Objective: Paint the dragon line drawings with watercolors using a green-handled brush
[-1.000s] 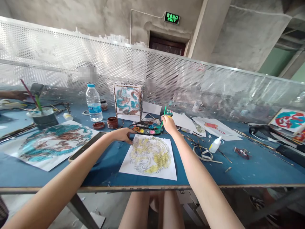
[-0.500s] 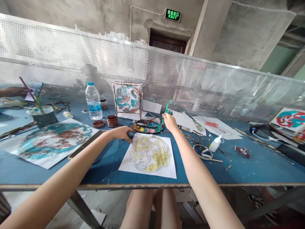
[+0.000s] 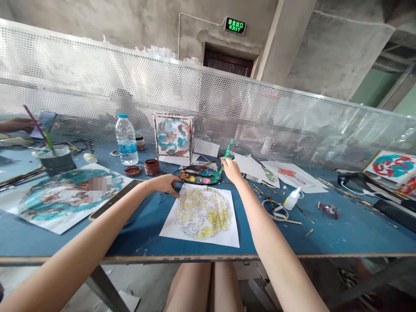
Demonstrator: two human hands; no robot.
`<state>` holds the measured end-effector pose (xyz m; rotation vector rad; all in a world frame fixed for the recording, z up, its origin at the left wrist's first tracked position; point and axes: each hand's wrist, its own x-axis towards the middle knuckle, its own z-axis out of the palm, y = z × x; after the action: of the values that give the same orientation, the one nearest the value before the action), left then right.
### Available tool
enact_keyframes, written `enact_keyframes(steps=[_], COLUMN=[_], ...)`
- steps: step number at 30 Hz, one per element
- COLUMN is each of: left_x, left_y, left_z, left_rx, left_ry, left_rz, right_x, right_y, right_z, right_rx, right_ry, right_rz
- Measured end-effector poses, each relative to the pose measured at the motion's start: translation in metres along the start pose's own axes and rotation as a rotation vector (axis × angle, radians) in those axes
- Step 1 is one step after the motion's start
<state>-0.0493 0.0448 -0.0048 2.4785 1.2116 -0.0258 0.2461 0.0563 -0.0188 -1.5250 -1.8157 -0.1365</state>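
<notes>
My right hand (image 3: 231,169) is closed round a green paintbrush (image 3: 225,157), its tip down at the right end of a dark paint palette (image 3: 198,175) with several coloured wells. My left hand (image 3: 165,183) rests on the blue table, fingers curled, touching the upper left corner of a white sheet with a yellow-painted dragon drawing (image 3: 202,212). That sheet lies between my two forearms, just in front of the palette.
A water bottle (image 3: 126,139), brown paint jars (image 3: 151,167), a framed painted panel (image 3: 174,135) and a brush cup (image 3: 56,158) stand further back. A large teal dragon painting (image 3: 61,193) lies left, a glue bottle (image 3: 291,198) and sticks right. A perforated metal screen (image 3: 260,108) lines the back.
The brush in my right hand has shifted slightly at the palette. My left hand has stayed on the sheet's corner. The view has drifted a little.
</notes>
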Motion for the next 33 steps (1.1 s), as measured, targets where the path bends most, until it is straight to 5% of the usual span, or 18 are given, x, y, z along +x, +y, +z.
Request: enact_keyframes(steps=[33], left_x=[0.001], left_y=[-0.001], left_z=[-0.002], left_rx=[-0.03], left_ry=[-0.021], left_rz=[0.01], right_x=[0.002], right_y=[-0.002], right_z=[0.008], right_rx=[0.073], right_ry=[-0.007], right_rz=[0.029])
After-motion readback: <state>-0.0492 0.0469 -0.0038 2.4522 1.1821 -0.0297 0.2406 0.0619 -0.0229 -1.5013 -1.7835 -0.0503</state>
